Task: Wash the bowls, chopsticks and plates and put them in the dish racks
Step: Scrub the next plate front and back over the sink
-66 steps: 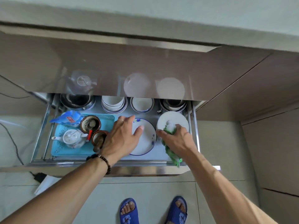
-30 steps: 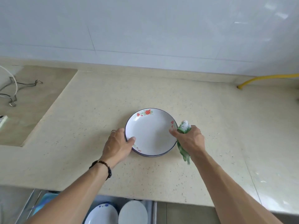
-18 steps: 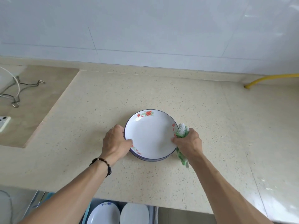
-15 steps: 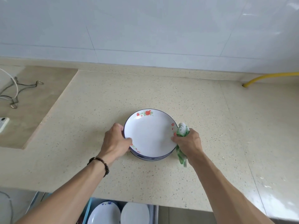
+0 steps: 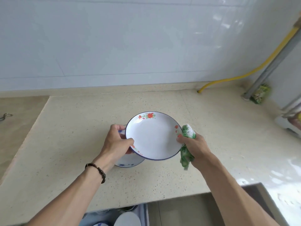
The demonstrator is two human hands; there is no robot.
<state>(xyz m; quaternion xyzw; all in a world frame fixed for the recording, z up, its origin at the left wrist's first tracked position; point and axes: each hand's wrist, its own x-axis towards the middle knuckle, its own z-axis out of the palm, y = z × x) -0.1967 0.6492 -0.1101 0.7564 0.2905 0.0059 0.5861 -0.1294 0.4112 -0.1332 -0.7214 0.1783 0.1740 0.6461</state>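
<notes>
A big pale speckled desk [image 5: 65,144] is seen under a white tiled wall [image 5: 114,38]. At the bottom edge a pulled-out dish rack [image 5: 141,214] is seen below the desk, with white plates [image 5: 127,220] already lying in it. A yellow hose [image 5: 228,77] is seen at the back right.

A white plate with red flowers [image 5: 153,136] is held up off the desk and tipped a little. Under it a second plate [image 5: 128,160] with blue marks is left lying on the desk.

The flower plate is gripped at its left rim by the left hand [image 5: 117,142], with the thumb on top and the fingers curled below. Its right rim is pinched by the right hand [image 5: 193,144], and a soapy green cloth [image 5: 187,144] is squeezed in that same hand.

The step seems to be this: the top plate is picked from the pile so it can be washed or put away. Foam is seen on the cloth, so scrubbing is likely meant next. For that, the plate should be held firmly by the left hand alone, so the cloth can be rubbed over it. A wet plate may be slippery, so a tight hold is needed.
</notes>
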